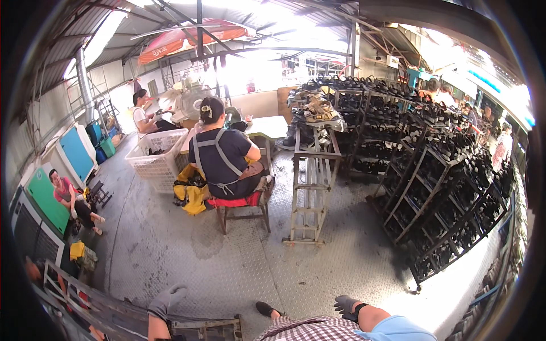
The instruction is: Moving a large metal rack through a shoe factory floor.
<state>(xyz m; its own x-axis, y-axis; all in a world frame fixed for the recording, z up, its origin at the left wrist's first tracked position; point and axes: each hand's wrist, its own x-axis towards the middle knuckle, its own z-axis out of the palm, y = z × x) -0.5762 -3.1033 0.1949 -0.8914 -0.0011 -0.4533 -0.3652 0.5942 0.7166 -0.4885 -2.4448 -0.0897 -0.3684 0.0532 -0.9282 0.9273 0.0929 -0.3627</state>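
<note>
Grey-gloved, the left hand point(168, 299) reaches beside a metal frame point(216, 324), and the right hand point(345, 305) hangs apart from it.
Near left, the left grip is loose, fingers extended, with nothing visible in it; whether it touches the frame, at the near edge, I cannot tell. Farther off, a seated worker point(224, 153) is at a pale desk point(273, 126); right of that, a narrow rack point(311, 186) bears tan sandals point(319, 111) on top. Near right, the right grip is relaxed and unloaded. Far right, tall racks point(412, 194) already carry dark sandals point(446, 149) on several tiers, so stocking there looks well advanced; how much is left cannot be judged.
</note>
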